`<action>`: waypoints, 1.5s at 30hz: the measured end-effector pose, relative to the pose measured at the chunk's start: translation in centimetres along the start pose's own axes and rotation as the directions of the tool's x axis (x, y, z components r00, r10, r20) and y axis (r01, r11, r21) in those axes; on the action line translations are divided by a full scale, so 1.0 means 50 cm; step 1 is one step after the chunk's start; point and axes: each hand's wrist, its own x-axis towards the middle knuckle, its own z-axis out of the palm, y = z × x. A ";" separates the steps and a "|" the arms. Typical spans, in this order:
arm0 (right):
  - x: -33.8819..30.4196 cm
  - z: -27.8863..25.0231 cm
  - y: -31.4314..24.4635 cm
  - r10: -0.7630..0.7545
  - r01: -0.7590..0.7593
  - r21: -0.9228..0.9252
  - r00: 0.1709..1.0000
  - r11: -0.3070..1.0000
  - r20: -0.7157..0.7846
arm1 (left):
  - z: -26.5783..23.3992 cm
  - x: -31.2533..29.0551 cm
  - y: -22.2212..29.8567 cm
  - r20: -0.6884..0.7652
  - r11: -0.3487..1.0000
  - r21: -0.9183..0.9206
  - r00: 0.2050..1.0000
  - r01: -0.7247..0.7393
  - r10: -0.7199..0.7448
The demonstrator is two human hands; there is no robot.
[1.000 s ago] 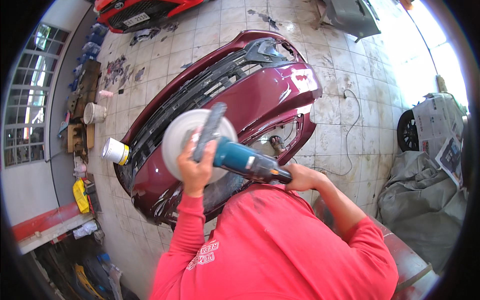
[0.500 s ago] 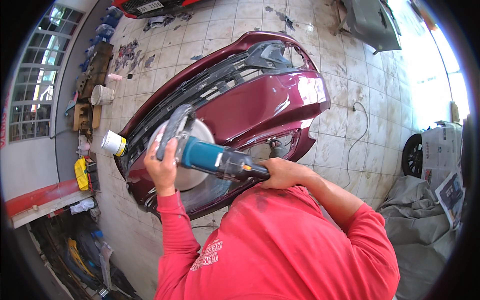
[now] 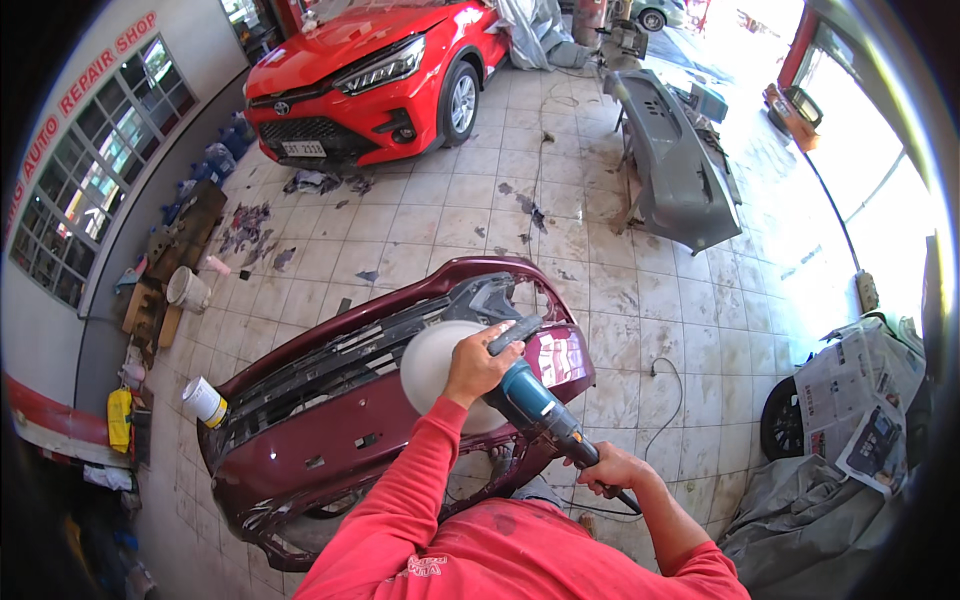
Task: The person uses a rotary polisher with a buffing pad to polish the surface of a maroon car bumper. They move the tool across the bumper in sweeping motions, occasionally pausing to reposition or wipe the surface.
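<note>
A teal and black power polisher [image 3: 532,396] is held in both my hands over a maroon car bumper [image 3: 330,425]. My left hand [image 3: 478,366] is closed round the black front handle, with the arm stretched forward. Round the rear grip, near the cord end, my right hand [image 3: 612,468] is wrapped. The round white pad [image 3: 425,370] lies against or just above the bumper's right half; I cannot tell if it touches. The bumper's far side shows black grille parts, and its near-left side has openings.
A white tub [image 3: 204,402] stands by the bumper's left end, a white bucket [image 3: 188,290] farther left. Ahead are a red car [image 3: 370,80] and a grey bumper [image 3: 675,165] on a stand. A cord [image 3: 672,400] lies on the tiles at right, near a covered wheel [image 3: 782,420].
The polisher and both hands have moved right along the bumper, from its left part to its right part. My view has tilted up, bringing more of the red car in.
</note>
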 end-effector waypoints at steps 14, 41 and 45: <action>0.056 0.027 -0.007 -0.080 0.094 -0.086 0.984 0.992 0.159 | -0.072 -0.080 0.016 -0.127 0.996 0.084 0.992 0.037 -0.026; 0.025 -0.002 0.066 -0.061 0.060 0.010 0.992 0.998 0.109 | 0.028 -0.059 0.006 -0.016 0.998 0.061 1.000 0.001 0.000; 0.053 0.035 0.040 -0.165 0.192 -0.150 0.971 0.970 0.172 | -0.057 -0.151 0.027 -0.129 0.993 0.113 0.990 -0.037 0.052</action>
